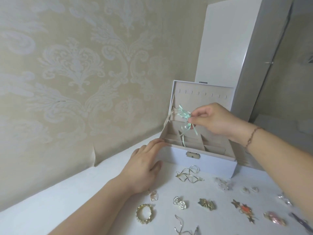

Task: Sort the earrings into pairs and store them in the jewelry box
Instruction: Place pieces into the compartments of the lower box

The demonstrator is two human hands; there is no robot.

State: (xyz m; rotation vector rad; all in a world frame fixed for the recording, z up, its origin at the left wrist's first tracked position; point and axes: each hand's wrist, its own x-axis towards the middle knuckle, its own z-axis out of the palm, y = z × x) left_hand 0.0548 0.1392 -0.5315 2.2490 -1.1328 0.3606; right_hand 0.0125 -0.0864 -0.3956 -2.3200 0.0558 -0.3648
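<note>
Pinching mint ribbon earrings above the open jewelry box, right hand grips near the hooks; left hand rests flat, fingers straight, against the box; earrings look light, floppy, snag-prone.

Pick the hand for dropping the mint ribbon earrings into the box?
Right hand: it already pinches the mint ribbon earrings above the open jewelry box. Left hand rests flat against its corner.

A white table bore the open jewelry box, scattered earrings and the left hand.
</note>
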